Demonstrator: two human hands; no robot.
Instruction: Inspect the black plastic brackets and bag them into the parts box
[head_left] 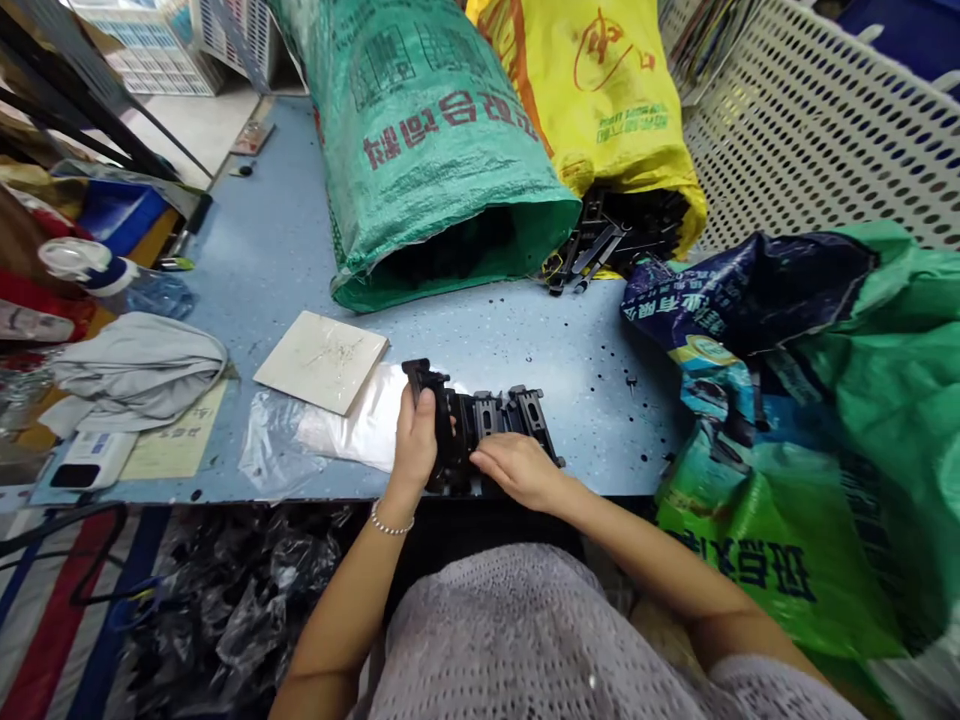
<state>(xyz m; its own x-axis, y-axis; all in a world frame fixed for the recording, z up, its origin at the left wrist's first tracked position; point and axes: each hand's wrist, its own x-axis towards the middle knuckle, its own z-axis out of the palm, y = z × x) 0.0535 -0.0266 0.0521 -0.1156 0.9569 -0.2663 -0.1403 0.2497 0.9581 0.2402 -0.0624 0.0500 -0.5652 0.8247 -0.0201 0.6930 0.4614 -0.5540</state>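
Observation:
My left hand (417,436) is wrapped round a black plastic part (448,440) near the front edge of the blue table. My right hand (521,468) is closed, its thumb and fingers pinched together at the right side of that part. What sits between those fingertips is hidden. Just beyond the right hand lie several similar black slotted plastic parts (531,412). To the left of my hands, a white plastic bag (371,425) lies partly under a cream square tile (322,362).
An open green woven sack (442,150) and a yellow sack (622,90) spilling black parts stand behind. At right are a green bag (795,530) and a white perforated basket (817,120). A grey cloth (142,370) and a bottle (120,280) lie left.

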